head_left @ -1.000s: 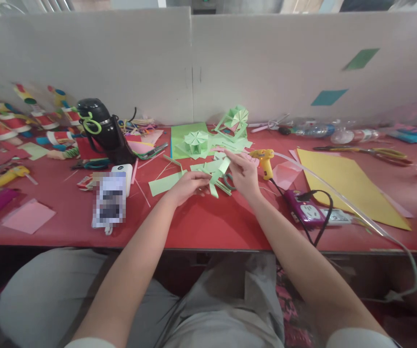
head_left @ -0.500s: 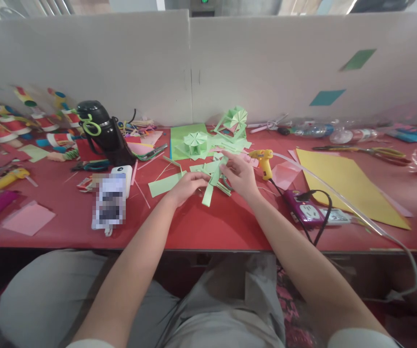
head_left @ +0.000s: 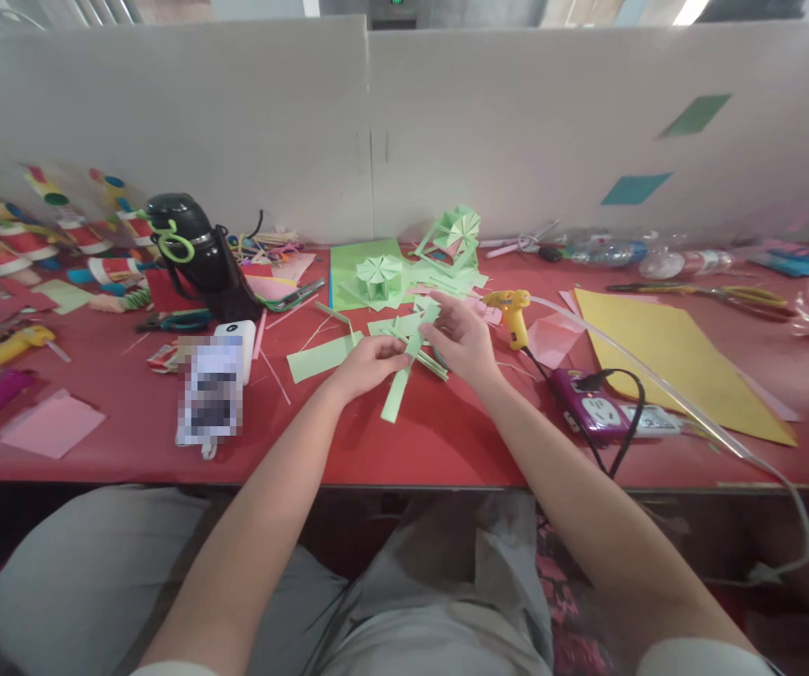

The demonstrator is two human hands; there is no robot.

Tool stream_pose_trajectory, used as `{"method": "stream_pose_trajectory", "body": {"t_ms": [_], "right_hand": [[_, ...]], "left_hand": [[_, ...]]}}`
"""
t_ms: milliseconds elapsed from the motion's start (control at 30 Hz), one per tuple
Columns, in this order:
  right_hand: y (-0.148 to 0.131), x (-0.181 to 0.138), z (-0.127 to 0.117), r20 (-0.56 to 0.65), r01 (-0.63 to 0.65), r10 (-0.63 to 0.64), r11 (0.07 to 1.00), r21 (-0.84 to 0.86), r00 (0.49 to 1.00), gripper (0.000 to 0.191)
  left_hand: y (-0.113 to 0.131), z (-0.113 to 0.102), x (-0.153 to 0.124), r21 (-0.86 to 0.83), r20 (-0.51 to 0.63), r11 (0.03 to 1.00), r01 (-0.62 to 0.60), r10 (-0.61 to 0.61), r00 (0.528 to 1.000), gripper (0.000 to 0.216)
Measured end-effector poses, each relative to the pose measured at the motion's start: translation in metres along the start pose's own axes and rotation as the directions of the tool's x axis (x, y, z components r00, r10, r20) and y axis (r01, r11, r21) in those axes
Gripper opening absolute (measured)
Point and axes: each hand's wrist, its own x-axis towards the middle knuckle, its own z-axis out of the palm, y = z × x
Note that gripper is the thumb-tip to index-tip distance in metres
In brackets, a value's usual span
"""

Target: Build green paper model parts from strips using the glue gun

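Over the middle of the red table (head_left: 411,441), my left hand (head_left: 366,364) and my right hand (head_left: 462,340) both pinch a long light-green paper strip (head_left: 399,387). The strip hangs from my fingers and slants down to the left, its lower end near the table. More green strips (head_left: 323,356) and folded green paper pieces (head_left: 379,277) lie just behind my hands. A green paper frame with a fan (head_left: 455,235) stands further back.
A yellow glue gun (head_left: 511,312) lies right of my right hand, its cable running to a purple power strip (head_left: 591,409). A large yellow sheet (head_left: 679,357) lies to the right. A black flask (head_left: 197,249), a white device (head_left: 239,333) and scissors (head_left: 179,320) sit to the left.
The green strip has slid out further between my hands, and its lower end now hangs lower. Both hands have shifted only slightly.
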Motion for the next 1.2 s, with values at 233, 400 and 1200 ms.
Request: {"method": "stream_pose_trajectory", "body": {"t_ms": [233,400,1200], "right_hand": [[-0.001,0.003,-0.004,0.004,-0.148,0.150,0.973,0.180,0.989,0.030],[0.003,0.005,-0.006,0.026,-0.209,0.209,0.944,0.255,0.977,0.031],[0.004,0.003,-0.005,0.038,-0.181,0.177,0.960,0.215,0.984,0.034]], "left_hand": [[-0.005,0.000,0.001,0.035,-0.015,0.999,-0.038,0.038,0.999,0.018],[-0.005,-0.001,0.000,0.078,-0.007,0.996,-0.044,0.045,0.999,0.015],[0.000,0.003,-0.004,0.046,0.073,0.998,-0.031,0.028,0.997,0.013]]}}
